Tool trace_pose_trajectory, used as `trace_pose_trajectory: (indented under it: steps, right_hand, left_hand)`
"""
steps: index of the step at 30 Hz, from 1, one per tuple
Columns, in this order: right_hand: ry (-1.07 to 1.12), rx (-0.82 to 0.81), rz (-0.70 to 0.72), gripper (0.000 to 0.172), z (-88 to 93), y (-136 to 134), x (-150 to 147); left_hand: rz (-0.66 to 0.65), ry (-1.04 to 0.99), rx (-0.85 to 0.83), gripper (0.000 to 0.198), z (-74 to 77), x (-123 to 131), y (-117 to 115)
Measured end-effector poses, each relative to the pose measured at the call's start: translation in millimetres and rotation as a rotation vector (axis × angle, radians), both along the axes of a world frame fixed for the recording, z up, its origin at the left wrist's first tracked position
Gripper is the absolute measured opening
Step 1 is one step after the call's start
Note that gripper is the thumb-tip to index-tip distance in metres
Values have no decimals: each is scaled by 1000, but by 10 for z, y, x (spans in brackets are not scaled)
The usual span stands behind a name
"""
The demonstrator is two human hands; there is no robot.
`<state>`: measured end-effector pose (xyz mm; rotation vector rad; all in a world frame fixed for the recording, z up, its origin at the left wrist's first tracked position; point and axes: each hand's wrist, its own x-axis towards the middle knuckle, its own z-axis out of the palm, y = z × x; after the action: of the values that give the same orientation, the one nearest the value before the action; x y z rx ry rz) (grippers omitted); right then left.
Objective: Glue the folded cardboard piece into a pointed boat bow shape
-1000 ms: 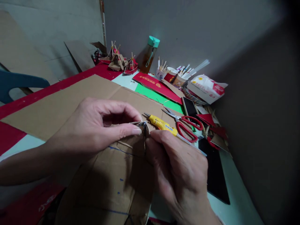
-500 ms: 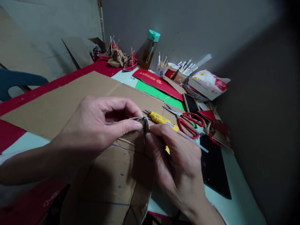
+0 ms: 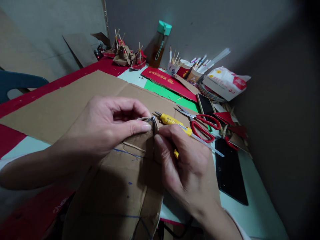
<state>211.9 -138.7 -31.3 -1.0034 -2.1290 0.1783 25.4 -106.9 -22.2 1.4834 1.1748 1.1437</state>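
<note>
Before cups (image 3: 193,77) holding sticks (image 3: 177,59) and pens (image 3: 198,62), left fingers (image 3: 137,127) and right fingers (image 3: 162,142) pinch cardboard (image 3: 118,186).

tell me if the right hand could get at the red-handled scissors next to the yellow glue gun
Probably yes: the red-handled scissors lie close beyond the right hand, seemingly uncovered, though the yellow glue gun lies between and the hand is pinching the blue-marked cardboard.

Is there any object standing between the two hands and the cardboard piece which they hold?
Nothing visible: the left hand and right hand pinch the cardboard piece directly at its far end. The yellow glue gun lies beyond the right hand, not between.
</note>
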Motion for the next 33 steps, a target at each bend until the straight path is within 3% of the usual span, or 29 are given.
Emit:
trace_pose_trajectory:
  steps: [22, 29, 33]
  right_hand:
    - [-49, -26, -49, 10, 26, 17, 8]
    - [-103, -21, -114, 10, 47, 34, 27]
    - [-57, -7, -139, 13, 31, 65, 45]
  left_hand:
    - [41, -20, -10, 9, -30, 51, -15]
    - [-82, -28, -53, 18, -27, 21, -11]
    - [-169, 149, -40, 18, -26, -27, -8]
